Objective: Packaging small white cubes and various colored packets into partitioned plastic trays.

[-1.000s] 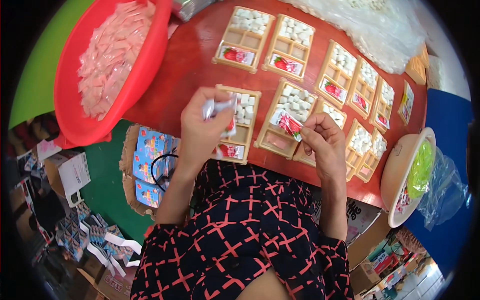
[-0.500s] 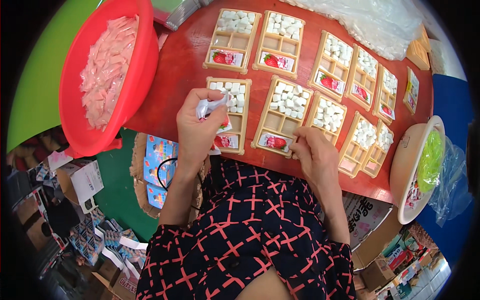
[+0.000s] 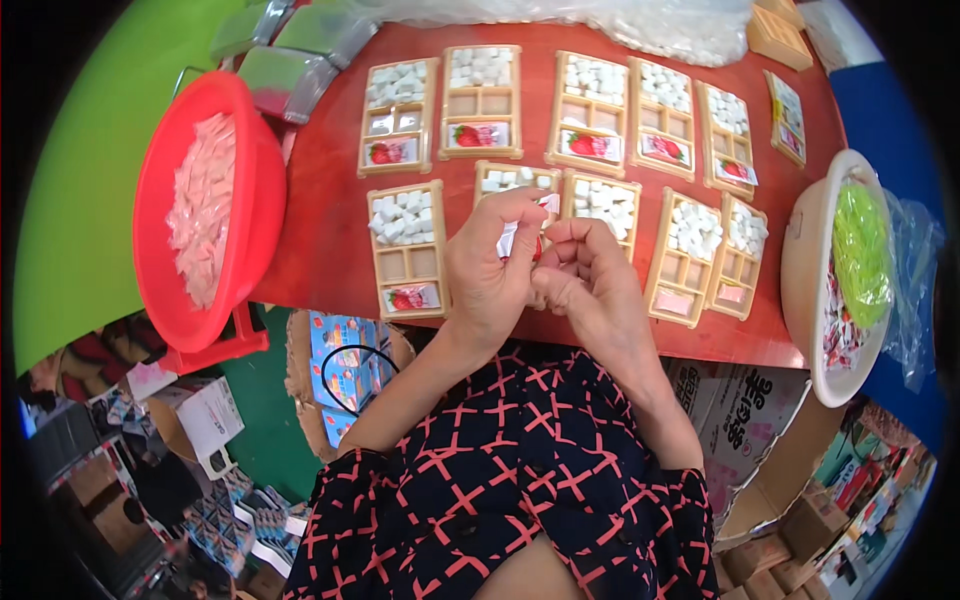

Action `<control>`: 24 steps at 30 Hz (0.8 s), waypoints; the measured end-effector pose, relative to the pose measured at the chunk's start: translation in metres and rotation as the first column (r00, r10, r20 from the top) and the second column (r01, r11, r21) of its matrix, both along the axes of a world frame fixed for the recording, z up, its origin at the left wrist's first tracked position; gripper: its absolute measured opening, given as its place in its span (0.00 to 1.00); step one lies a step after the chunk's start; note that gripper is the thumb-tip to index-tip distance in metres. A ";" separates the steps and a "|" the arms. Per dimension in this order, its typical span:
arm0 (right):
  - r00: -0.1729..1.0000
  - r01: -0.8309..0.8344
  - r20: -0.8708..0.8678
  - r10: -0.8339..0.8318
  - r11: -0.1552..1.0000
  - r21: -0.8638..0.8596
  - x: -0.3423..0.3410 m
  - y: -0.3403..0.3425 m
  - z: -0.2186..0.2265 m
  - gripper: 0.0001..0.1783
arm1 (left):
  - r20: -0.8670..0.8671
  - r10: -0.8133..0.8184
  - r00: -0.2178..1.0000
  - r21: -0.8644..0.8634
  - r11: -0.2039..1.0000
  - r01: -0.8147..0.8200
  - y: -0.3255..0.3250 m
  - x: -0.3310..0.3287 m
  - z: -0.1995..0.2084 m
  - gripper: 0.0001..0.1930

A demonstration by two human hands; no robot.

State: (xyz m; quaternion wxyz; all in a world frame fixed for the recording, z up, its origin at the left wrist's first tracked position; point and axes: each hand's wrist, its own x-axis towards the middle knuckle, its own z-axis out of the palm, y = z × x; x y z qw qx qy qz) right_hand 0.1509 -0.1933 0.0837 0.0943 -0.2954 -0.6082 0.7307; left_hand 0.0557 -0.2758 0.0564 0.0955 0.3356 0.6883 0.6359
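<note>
while the left hand (image 3: 490,270) and right hand (image 3: 590,280) meet above a tray (image 3: 515,182), both seem to pinch one small white packet (image 3: 508,238).

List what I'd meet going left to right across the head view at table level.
Round red plastic basin of pale pink sachets → tan compartment tray with white cubes → left hand → right hand → cream bowl holding green packets → clear plastic bag.

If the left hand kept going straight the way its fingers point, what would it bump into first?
Probably the right hand: the left hand points its fingers across at it, both pinching a small white and red packet. Depth is hard to judge; the beige tray lies just beyond.
</note>
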 end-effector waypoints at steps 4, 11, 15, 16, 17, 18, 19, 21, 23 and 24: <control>0.991 0.137 -0.021 -0.136 0.987 0.086 0.011 0.000 -0.011 0.17 | 0.091 0.011 0.996 0.062 0.998 -0.016 0.014 0.018 -0.005 0.03; 0.955 0.286 -0.018 -0.298 0.932 -0.224 0.019 0.012 -0.010 0.14 | 0.283 -0.072 0.957 0.133 0.990 0.035 0.019 0.028 -0.009 0.03; 0.973 0.232 0.073 -0.220 0.936 -0.267 0.035 0.030 -0.009 0.15 | 0.387 -0.070 0.919 0.042 0.997 0.058 0.012 0.020 -0.003 0.03; 0.980 0.196 0.069 -0.185 0.955 -0.222 0.044 0.035 -0.013 0.15 | 0.497 -0.030 0.867 -0.014 0.999 0.043 0.009 0.016 -0.001 0.04; 0.987 0.158 0.065 -0.149 0.971 -0.177 0.052 0.039 -0.016 0.15 | 0.498 -0.022 0.867 -0.017 0.999 0.035 0.006 0.009 0.002 0.04; 0.986 0.154 0.086 -0.141 0.973 -0.172 0.060 0.041 -0.017 0.14 | 0.601 -0.024 0.799 -0.008 0.999 0.036 0.004 0.001 0.007 0.05; 0.987 0.148 0.088 -0.134 0.973 -0.175 0.065 0.040 -0.019 0.14 | 0.695 -0.027 0.718 0.002 0.999 0.036 0.003 -0.005 0.009 0.06; 0.990 0.086 0.114 -0.081 0.995 -0.039 0.069 0.039 -0.023 0.13 | 0.730 -0.038 0.682 0.026 0.999 0.027 0.003 -0.008 0.003 0.10; 0.995 0.065 0.077 -0.066 0.998 0.015 0.067 0.034 -0.029 0.12 | 0.833 -0.076 0.549 0.051 0.997 0.059 0.004 -0.008 0.004 0.12; 0.996 0.022 0.085 -0.032 0.993 0.114 0.064 0.032 -0.024 0.11 | 0.832 -0.149 0.534 0.056 0.981 0.186 -0.004 -0.012 0.001 0.15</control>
